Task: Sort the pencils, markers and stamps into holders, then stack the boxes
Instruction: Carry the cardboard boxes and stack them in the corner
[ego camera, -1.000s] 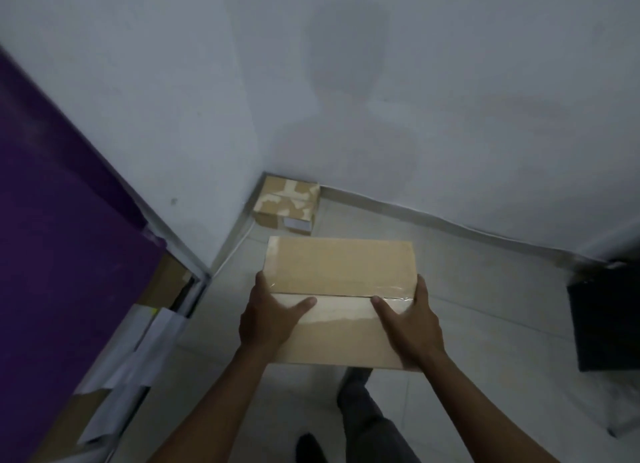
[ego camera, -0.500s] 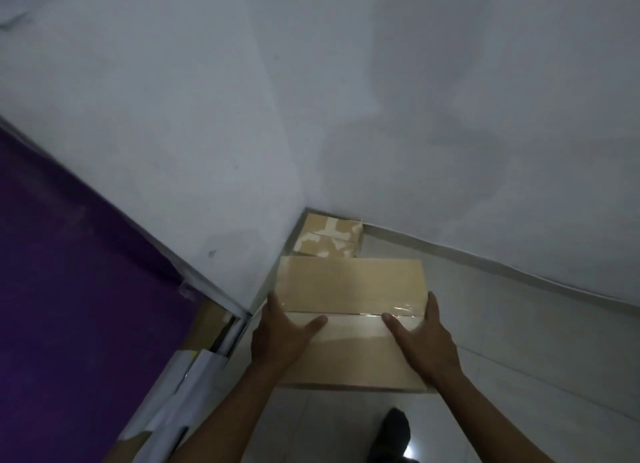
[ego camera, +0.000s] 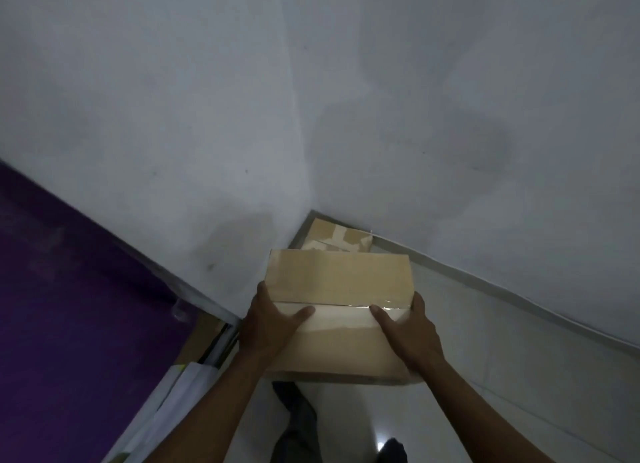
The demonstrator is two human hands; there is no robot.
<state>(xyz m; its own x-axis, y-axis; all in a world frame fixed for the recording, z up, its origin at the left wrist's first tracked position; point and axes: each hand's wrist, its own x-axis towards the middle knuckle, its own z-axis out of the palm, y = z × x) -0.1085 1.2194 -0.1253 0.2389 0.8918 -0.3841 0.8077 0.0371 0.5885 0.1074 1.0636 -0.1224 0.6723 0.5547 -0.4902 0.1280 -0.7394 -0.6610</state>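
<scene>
Dim white corner [ego camera: 304,172], box [ego camera: 341,310] held between left hand [ego camera: 270,327] and right hand [ego camera: 408,331], thumbs on top, fingers down sides, second box [ego camera: 341,239] beyond, no legible writing.

Corner box [ego camera: 341,238] mostly behind the carried box [ego camera: 339,282]; perhaps taped, lighting dim.

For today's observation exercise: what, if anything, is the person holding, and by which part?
A taped cardboard box, carried with both hands: the left hand grips its left side and the right hand its right side, thumbs lying on the top face.
</scene>
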